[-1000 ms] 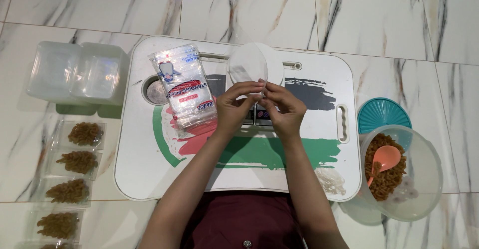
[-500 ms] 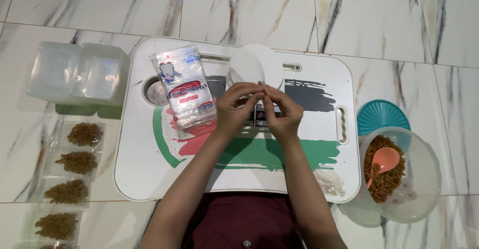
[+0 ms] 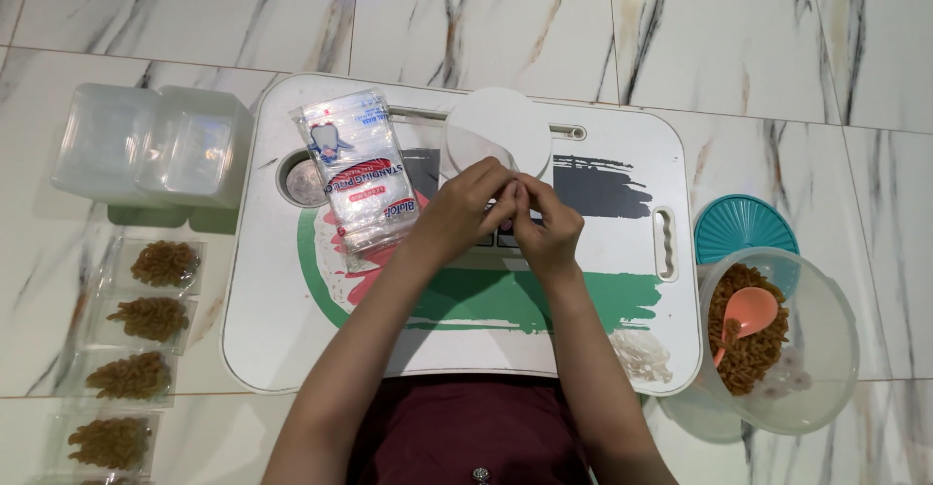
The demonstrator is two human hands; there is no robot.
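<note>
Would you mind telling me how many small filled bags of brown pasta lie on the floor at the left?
4 fully visible, in a column left of the lap tray: top, second, third, fourth. A fifth may be cut off at the bottom edge.

A lap tray (image 3: 622,349) sits on the floor before the person. On it, a pack of pouches (image 3: 358,179) lies left of a round disc (image 3: 499,127). Left of the tray stand lidded boxes (image 3: 151,145), with filled pouches (image 3: 146,320) in a row nearer. Right, a bowl (image 3: 826,349) holds a spoon (image 3: 746,315), its lid (image 3: 741,225) behind.
</note>
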